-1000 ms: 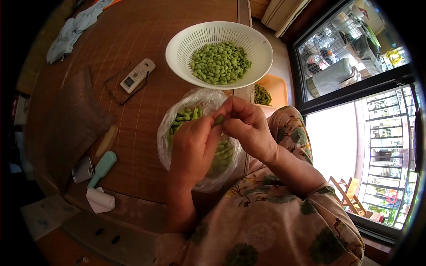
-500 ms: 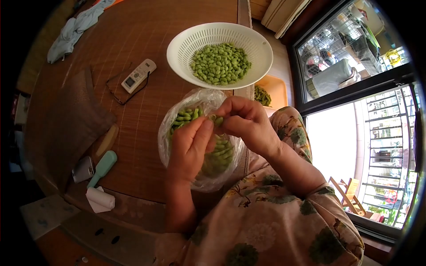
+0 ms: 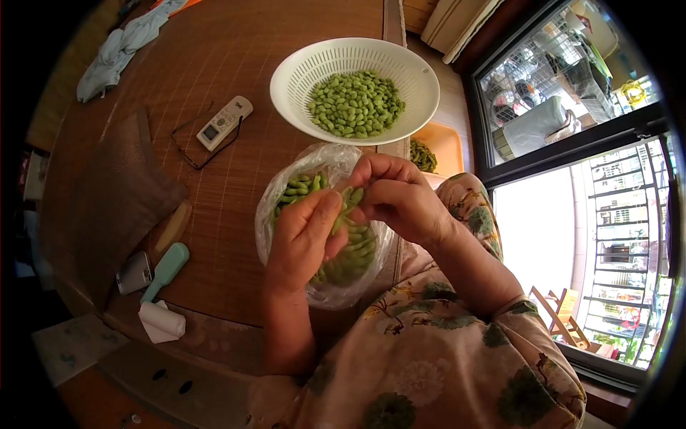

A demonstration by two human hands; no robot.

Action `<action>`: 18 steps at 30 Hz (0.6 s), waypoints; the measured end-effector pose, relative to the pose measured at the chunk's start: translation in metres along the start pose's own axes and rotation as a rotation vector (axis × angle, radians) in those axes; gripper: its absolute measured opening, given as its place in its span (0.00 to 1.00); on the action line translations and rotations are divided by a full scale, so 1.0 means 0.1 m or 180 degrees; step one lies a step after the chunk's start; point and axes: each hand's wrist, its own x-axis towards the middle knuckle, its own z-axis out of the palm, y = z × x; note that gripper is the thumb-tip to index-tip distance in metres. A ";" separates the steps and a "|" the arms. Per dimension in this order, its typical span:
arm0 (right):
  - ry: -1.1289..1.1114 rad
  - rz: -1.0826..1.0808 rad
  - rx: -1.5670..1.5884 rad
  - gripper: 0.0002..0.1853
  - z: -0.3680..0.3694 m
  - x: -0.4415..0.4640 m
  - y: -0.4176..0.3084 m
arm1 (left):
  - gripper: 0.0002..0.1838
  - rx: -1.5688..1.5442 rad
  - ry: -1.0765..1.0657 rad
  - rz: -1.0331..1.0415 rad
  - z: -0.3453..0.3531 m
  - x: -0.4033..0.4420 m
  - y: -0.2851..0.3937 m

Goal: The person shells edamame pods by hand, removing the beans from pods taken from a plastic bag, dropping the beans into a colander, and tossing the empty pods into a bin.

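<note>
A green bean pod (image 3: pixel 348 203) is pinched between my two hands. My left hand (image 3: pixel 306 230) is closed on its lower left part, thumb on top. At its upper right, my right hand (image 3: pixel 400 196) has its fingers bent against the pod. Below both hands lies a clear plastic bag (image 3: pixel 269 247) of whole green pods (image 3: pixel 355 257), partly hidden by my left hand. Just beyond the bag stands a white colander (image 3: pixel 289 89) with shelled green beans (image 3: pixel 355 104) in it.
On the brown table (image 3: pixel 221 236) are a remote control (image 3: pixel 224 123), glasses (image 3: pixel 187 156), a green-handled item (image 3: pixel 168 268), a phone (image 3: pixel 134 274) and a white roll (image 3: pixel 163 322). An orange bin (image 3: pixel 448 146) with pods stands right of the colander.
My hands have moved slightly apart, and more of the pod shows between them. The fingers of my left hand have loosened a little.
</note>
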 end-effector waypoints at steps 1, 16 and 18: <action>-0.0029 -0.0084 -0.0070 0.10 0.00 0.00 0.01 | 0.18 0.0062 0.0124 0.0028 0.02 0.01 0.00; 0.0081 -0.0461 -0.1275 0.12 0.06 -0.03 -0.05 | 0.14 0.0671 0.0657 0.0202 0.01 0.02 -0.04; 0.0344 -0.0547 -0.1410 0.12 0.11 -0.03 -0.07 | 0.14 0.0760 0.0645 0.0149 0.01 0.02 -0.03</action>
